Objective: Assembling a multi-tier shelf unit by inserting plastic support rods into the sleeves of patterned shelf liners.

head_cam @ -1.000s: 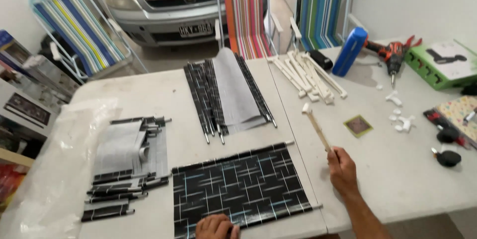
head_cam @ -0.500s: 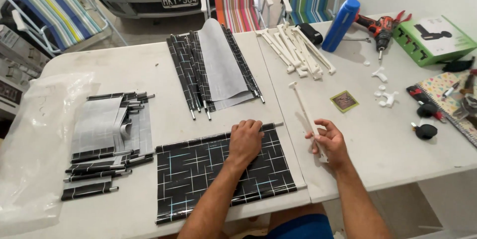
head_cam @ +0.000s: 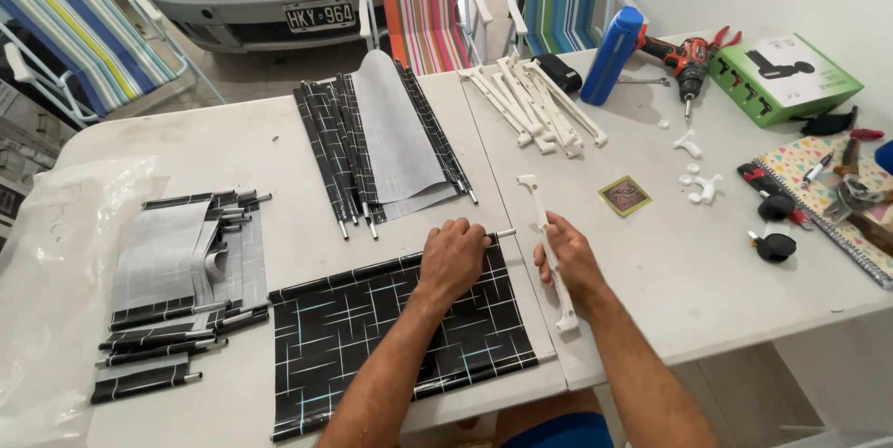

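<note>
Black fabric panel [head_cam: 400,336] lies flat on the table [head_cam: 707,271]; left hand [head_cam: 453,260] pins its rod end, right hand [head_cam: 569,257] grips a white plastic arm [head_cam: 549,248] ready beside it.

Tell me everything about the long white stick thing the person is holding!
The white plastic bar is long and thin, with a small foot-like end at the top and another at the bottom. It looks like hard plastic. It lies nearly straight up and down on the white table, just right of the black patterned fabric panel. The right hand grips its middle.
</note>
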